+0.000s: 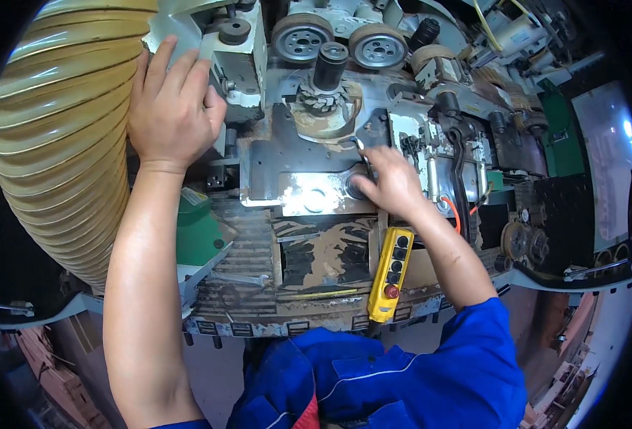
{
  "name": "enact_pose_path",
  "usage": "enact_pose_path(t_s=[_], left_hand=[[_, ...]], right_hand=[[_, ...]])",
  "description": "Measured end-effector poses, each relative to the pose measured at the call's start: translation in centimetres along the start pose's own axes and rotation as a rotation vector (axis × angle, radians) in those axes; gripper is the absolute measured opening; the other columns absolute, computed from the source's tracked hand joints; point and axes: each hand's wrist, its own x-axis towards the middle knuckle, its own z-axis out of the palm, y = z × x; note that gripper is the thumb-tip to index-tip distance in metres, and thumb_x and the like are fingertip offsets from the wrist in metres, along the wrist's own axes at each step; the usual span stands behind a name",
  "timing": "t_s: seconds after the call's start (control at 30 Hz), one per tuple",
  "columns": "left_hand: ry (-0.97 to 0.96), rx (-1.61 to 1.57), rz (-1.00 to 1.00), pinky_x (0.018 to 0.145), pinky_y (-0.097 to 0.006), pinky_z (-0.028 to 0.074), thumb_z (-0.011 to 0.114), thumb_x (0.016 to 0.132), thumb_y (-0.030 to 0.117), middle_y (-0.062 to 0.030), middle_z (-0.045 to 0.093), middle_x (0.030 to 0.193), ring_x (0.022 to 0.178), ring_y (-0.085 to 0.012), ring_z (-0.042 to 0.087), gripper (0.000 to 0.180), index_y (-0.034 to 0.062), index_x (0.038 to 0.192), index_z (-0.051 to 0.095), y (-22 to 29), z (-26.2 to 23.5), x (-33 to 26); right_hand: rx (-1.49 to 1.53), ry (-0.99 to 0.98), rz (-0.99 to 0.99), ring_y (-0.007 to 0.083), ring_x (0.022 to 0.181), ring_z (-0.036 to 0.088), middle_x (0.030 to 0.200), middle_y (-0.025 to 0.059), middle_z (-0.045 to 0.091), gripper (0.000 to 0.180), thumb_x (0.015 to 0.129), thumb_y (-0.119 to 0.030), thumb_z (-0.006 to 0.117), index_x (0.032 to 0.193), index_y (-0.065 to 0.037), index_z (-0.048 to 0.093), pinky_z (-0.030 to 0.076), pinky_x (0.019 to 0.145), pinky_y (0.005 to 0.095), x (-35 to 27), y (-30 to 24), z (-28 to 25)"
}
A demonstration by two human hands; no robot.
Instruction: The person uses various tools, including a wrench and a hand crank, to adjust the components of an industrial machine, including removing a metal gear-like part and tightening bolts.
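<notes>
Spreads the left hand [175,107], fingers apart and gripping nothing visible, left of the toothed cutter head [323,99], with the ribbed hose [58,121] farther left of it, probably for support while leaning in. Curls the right hand [393,182], seemingly clamped around a slim dark tool [360,147], just in front and right of the cutter head, likely for control. Has the yellow pendant [382,304] well in front of the cutter head, presumably within easy reach.
</notes>
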Motion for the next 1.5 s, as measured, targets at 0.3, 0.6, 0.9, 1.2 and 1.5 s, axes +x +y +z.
enact_pose_path(t_s=[0.3, 0.6, 0.9, 1.2, 1.5], left_hand=[[-0.083, -0.050, -0.044, 0.118, -0.054, 0.036, 0.070, 0.076, 0.016, -0.0080, 0.069, 0.125, 0.134, -0.0335, 0.054, 0.036, 0.0085, 0.111, 0.072, -0.1, -0.2, -0.1], [-0.065, -0.097, -0.084, 0.117, -0.052, 0.040, 0.070, 0.076, 0.016, -0.0072, 0.070, 0.124, 0.136, -0.0320, 0.054, 0.033, 0.0084, 0.108, 0.075, 0.5, 0.1, -0.2], [-0.052, -0.080, -0.082, 0.117, -0.051, 0.040, 0.069, 0.076, 0.015, -0.0072, 0.070, 0.123, 0.136, -0.0321, 0.055, 0.032, 0.0076, 0.107, 0.074, 0.4, 0.2, -0.2], [-0.023, -0.113, -0.076, 0.115, -0.053, 0.042, 0.069, 0.074, 0.013, -0.0084, 0.070, 0.120, 0.134, -0.0333, 0.056, 0.032, 0.0067, 0.106, 0.073, 0.4, 0.2, -0.2], [-0.029, -0.072, -0.076, 0.116, -0.050, 0.042, 0.068, 0.076, 0.013, -0.0073, 0.071, 0.120, 0.134, -0.0319, 0.056, 0.030, 0.0084, 0.105, 0.074, 0.3, 0.2, -0.2]], right_hand=[[-0.022, -0.075, 0.128, 0.0416, 0.099, 0.067, 0.119, 0.0216, 0.060, 0.069, 0.080, -0.018, 0.082, 0.139, -0.003, 0.050, 0.058, 0.084, 0.0460, -3.6, -2.6, 4.1], [0.300, -0.101, 0.218, 0.0406, 0.111, 0.065, 0.122, 0.0237, 0.061, 0.049, 0.089, -0.024, 0.078, 0.128, -0.003, 0.057, 0.054, 0.096, 0.0461, -0.3, -0.2, 0.4], [0.122, 0.198, -0.149, 0.0392, 0.113, 0.064, 0.123, 0.0199, 0.066, 0.048, 0.087, -0.020, 0.080, 0.129, -0.005, 0.061, 0.051, 0.096, 0.0474, 18.0, 3.0, -8.0], [0.018, 0.012, -0.183, 0.0394, 0.118, 0.061, 0.128, 0.0210, 0.060, 0.053, 0.088, -0.016, 0.079, 0.134, -0.008, 0.054, 0.050, 0.102, 0.0440, 22.3, 3.4, -5.7], [-0.101, -0.156, -0.132, 0.0365, 0.118, 0.065, 0.129, 0.0198, 0.064, 0.059, 0.083, -0.018, 0.083, 0.136, -0.010, 0.058, 0.052, 0.102, 0.0423, 24.4, 2.8, -7.1]])
